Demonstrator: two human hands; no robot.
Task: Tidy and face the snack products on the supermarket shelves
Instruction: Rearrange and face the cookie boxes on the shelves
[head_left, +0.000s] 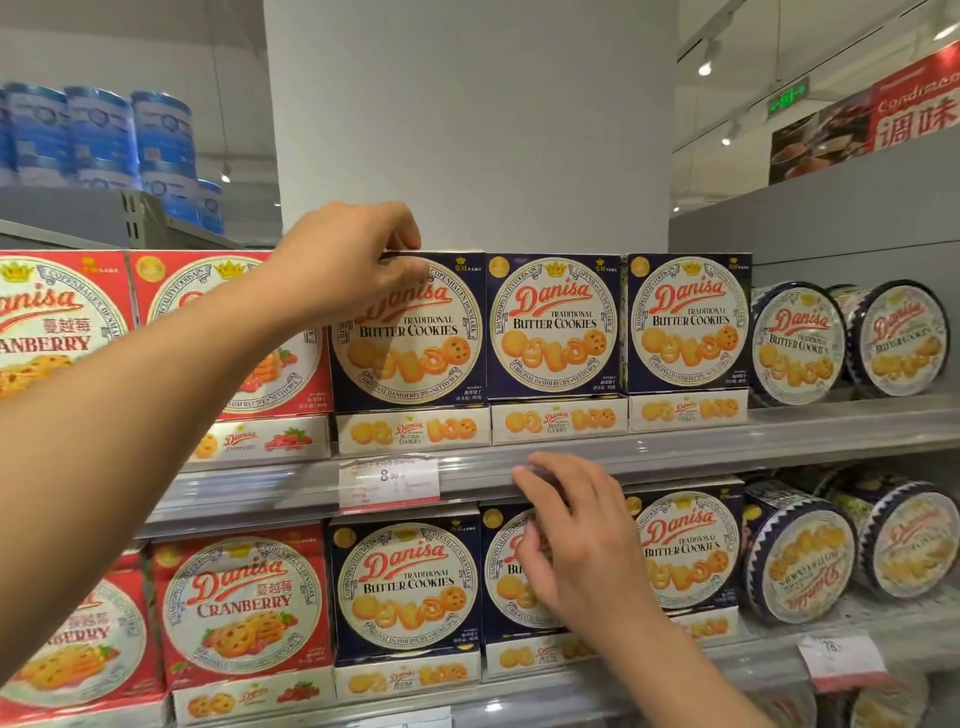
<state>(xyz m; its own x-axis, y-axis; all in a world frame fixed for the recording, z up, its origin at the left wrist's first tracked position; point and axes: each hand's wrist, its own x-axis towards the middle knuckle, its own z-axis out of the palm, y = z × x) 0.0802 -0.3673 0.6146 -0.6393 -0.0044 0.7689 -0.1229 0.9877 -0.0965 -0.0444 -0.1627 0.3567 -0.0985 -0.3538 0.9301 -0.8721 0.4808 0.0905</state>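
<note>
My left hand (348, 260) reaches up and pinches the top left corner of a navy Danisa butter cookie box (410, 338) on the upper shelf (675, 447). Two more navy boxes (556, 327) stand to its right, all facing front. My right hand (566, 530) is lower, fingers loosely spread in front of a navy butter cookie box (506, 577) on the lower shelf, fingertips near the upper shelf's front rail; I cannot tell whether it touches the box. Red Danisa cranberry boxes (244, 603) fill the left of both shelves.
Round Danisa tins (795, 343) stand on edge at the right of both shelves, one lower tin (800, 566) upside down. A price tag (389, 480) reading 8.90 hangs on the upper rail. Blue cans (104, 135) sit on a top shelf at left. A white pillar (467, 119) rises behind.
</note>
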